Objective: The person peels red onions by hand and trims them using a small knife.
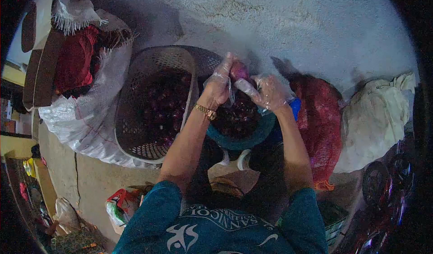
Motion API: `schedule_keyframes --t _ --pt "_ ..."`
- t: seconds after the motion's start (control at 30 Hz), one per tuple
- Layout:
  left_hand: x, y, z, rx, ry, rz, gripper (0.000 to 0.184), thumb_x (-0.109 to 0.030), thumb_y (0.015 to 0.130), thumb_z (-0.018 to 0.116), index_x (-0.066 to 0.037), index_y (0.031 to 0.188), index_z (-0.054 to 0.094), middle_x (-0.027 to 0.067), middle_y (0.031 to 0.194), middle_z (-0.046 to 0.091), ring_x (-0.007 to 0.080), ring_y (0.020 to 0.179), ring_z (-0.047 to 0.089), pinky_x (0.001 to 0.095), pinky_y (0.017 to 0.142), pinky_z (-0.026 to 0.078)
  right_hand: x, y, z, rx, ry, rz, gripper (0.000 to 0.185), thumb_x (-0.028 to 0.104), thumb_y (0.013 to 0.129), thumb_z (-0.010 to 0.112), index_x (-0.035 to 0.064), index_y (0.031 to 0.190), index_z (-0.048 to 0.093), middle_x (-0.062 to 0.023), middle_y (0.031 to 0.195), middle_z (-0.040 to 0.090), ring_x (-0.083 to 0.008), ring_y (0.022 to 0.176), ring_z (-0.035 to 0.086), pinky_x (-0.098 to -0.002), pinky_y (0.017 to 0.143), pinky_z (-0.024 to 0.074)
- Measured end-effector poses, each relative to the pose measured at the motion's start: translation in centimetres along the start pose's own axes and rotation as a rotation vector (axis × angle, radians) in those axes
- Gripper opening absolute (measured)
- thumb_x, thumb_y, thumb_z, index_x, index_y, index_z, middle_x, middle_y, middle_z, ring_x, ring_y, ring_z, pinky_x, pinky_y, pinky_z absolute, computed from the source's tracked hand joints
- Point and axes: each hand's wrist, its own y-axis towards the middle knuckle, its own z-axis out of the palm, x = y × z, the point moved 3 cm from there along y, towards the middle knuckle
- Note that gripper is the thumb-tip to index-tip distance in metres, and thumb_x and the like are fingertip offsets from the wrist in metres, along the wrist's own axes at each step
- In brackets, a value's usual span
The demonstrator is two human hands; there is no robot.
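Observation:
A red onion (238, 70) is held up between my two hands, above a teal basin (246, 142) of dark red onions. My left hand (218, 88), in a clear plastic glove, has its fingers pressed against the onion's left side. On the right, my right hand (269, 91), gloved the same way, is curled with its thumb reaching to the lower right of the onion; whether it grips anything else is too small to tell. Left of the basin stands a grey perforated basket (151, 152) with many red onions inside.
At the left, a white woven sack (81, 132) stands beside a cardboard box (40, 73). A red mesh sack (318, 123) and a cream sack (374, 123) lean by the wall on the right. A plastic bag (118, 208) lies on the floor, lower left.

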Motion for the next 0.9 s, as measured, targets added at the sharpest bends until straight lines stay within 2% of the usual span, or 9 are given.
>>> schedule_keyframes --t 0.07,0.2,0.27,0.33,0.43,0.5,0.63,0.7,0.9 --pt "-1.3 -1.3 2.3 -0.284 -0.056 -0.046 0.039 -0.049 0.089 0.053 -0.010 0.087 0.054 -0.0010 0.076 0.050 0.0132 0.068 0.047 0.0283 0.066 0.043 0.8 0.1 -0.7 0.055 0.043 -0.005 0.045 0.043 0.075 0.065 0.0015 0.095 0.066 -0.0232 0.085 0.064 -0.0374 0.082 0.063 -0.0443 0.069 0.0480" --pt "-1.0 -0.6 -0.1 -0.185 0.046 -0.008 0.046 -0.052 0.088 0.052 -0.007 0.097 0.055 0.0039 0.086 0.057 0.0169 0.078 0.056 0.0335 0.075 0.049 1.5 -0.4 -0.5 0.072 0.029 -0.176 0.040 0.041 0.078 0.062 0.0047 0.095 0.068 -0.0201 0.086 0.065 -0.0357 0.083 0.063 -0.0424 0.072 0.0498" --pt "-0.8 -0.1 -0.6 -0.194 -0.056 0.021 0.054 -0.054 0.087 0.050 -0.003 0.105 0.054 0.0090 0.097 0.060 0.0216 0.091 0.060 0.0369 0.084 0.051 1.7 -0.6 -0.9 0.101 -0.016 -0.189 0.038 0.041 0.078 0.063 0.0060 0.093 0.068 -0.0183 0.085 0.066 -0.0350 0.082 0.063 -0.0419 0.073 0.0499" --pt "-0.9 -0.1 -0.8 -0.222 -0.111 -0.004 0.056 -0.055 0.087 0.050 -0.003 0.106 0.054 0.0098 0.098 0.059 0.0226 0.092 0.060 0.0373 0.084 0.051 2.0 -0.6 -0.9 0.131 -0.060 -0.201 0.036 0.041 0.078 0.063 0.0074 0.091 0.069 -0.0165 0.084 0.066 -0.0344 0.081 0.063 -0.0415 0.073 0.0501" --pt "-0.8 0.1 -1.3 -0.248 -0.148 -0.025 0.060 -0.057 0.087 0.048 -0.001 0.109 0.053 0.0112 0.100 0.060 0.0242 0.092 0.060 0.0385 0.084 0.052 1.6 -0.3 -0.8 0.187 0.014 0.023 0.036 0.043 0.075 0.067 0.0090 0.087 0.070 -0.0154 0.081 0.067 -0.0331 0.079 0.064 -0.0414 0.073 0.0502" --pt "-0.9 0.0 -1.2 -0.248 -0.127 -0.020 0.062 -0.058 0.087 0.047 -0.001 0.110 0.053 0.0117 0.101 0.060 0.0249 0.092 0.061 0.0392 0.084 0.053 1.9 -0.5 -1.5 0.042 -0.010 0.004 0.046 0.052 0.070 0.069 0.0092 0.087 0.070 -0.0157 0.082 0.067 -0.0333 0.078 0.064 -0.0419 0.071 0.0502" --pt "-0.8 -0.3 -0.1 -0.187 -0.117 -0.100 0.067 -0.062 0.086 0.044 0.000 0.109 0.054 0.0123 0.100 0.061 0.0242 0.089 0.062 0.0389 0.084 0.053 1.5 -0.5 -2.2 0.001 0.010 0.043 0.060 0.061 0.065 0.070 0.0060 0.089 0.069 -0.0179 0.082 0.067 -0.0354 0.079 0.064 -0.0430 0.075 0.0491" --pt "-0.7 -0.4 0.3 -0.151 -0.105 -0.123 0.068 -0.063 0.085 0.044 0.000 0.109 0.054 0.0126 0.100 0.061 0.0242 0.088 0.063 0.0386 0.085 0.053 1.0 -0.2 -2.1 -0.248 -0.004 0.020 0.076 0.071 0.055 0.069 0.0026 0.088 0.069 -0.0166 0.074 0.066 -0.0341 0.074 0.065 -0.0435 0.069 0.0503" --pt "0.3 -0.3 0.2 -0.252 0.016 -0.198 0.055 -0.061 0.085 0.049 -0.007 0.086 0.058 0.0041 0.074 0.057 0.0173 0.067 0.057 0.0312 0.065 0.051 0.5 -0.3 -1.5 -0.296 -0.088 0.093 0.083 0.072 0.056 0.068 0.0010 0.099 0.065 -0.0188 0.080 0.066 -0.0344 0.076 0.065 -0.0445 0.069 0.0501"
